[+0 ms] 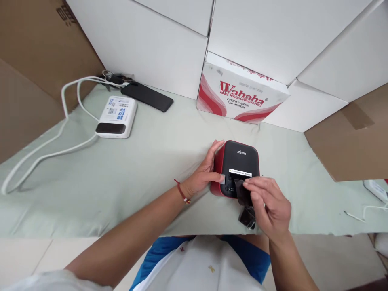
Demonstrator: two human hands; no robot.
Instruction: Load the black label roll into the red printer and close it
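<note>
A small red and black label printer [239, 159] stands on the pale green cloth near the table's front edge. My left hand [203, 173] grips its left side, thumb pressed on the front by a grey button. My right hand [269, 206] pinches a dark strip [245, 199] that comes out of the printer's front slot and hangs down toward the table edge.
A white power bank [117, 117] with white cables [65, 101] and a black phone [147, 97] lie at the back left. A red and white Wahaha carton [239, 95] and white boxes [145, 44] stand behind. Brown cardboard [348, 137] sits right and left.
</note>
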